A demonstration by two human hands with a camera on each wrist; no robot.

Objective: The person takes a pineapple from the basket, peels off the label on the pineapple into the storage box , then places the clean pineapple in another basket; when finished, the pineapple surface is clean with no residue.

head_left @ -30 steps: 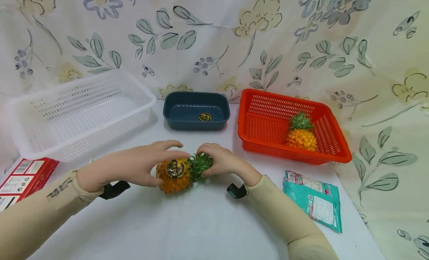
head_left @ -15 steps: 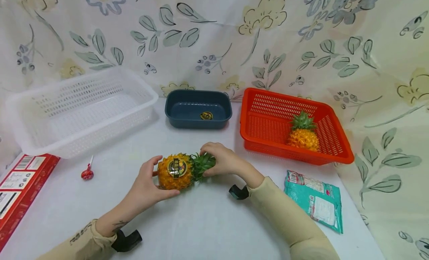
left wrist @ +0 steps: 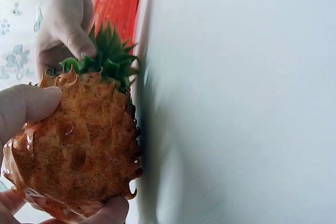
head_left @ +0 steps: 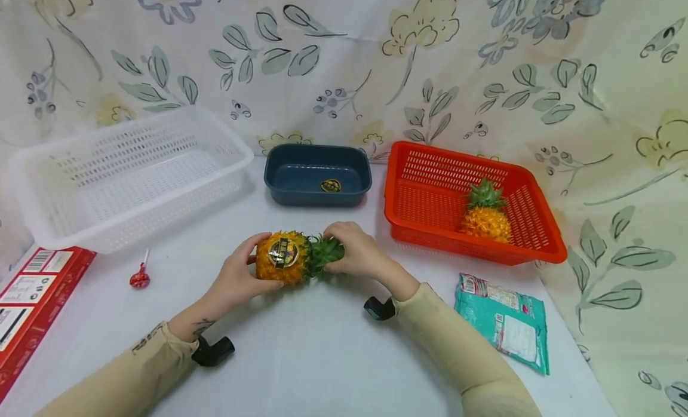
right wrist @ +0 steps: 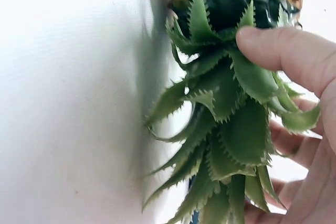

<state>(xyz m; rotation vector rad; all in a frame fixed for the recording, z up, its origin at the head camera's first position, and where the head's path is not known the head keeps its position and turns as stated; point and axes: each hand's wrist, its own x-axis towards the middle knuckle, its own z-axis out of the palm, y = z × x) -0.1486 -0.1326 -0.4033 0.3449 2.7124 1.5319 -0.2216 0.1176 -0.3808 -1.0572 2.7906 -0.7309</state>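
Observation:
A small pineapple [head_left: 287, 267] with a black and gold sticker lies sideways between both hands, its leaves pointing right. My left hand [head_left: 235, 279] grips the round base; in the left wrist view its thumb and fingertips press the brown, spiky skin [left wrist: 79, 140]. My right hand [head_left: 359, 253] holds the green crown, and the right wrist view shows the thumb over the leaves [right wrist: 231, 98] with fingers curled behind them. A second pineapple [head_left: 485, 223] lies in the red basket [head_left: 408, 232], out of reach of either hand.
A white basket [head_left: 145, 217] stands back left, a dark blue tray [head_left: 317, 199] back centre. Near the left edge are a red lollipop [head_left: 140, 279] and a red box [head_left: 40, 303]. A teal packet [head_left: 502, 321] lies at right, below the red basket.
My left hand has come down from above the pineapple to grip its base. The pineapple has shifted slightly away from me; my right hand stays at the leaves.

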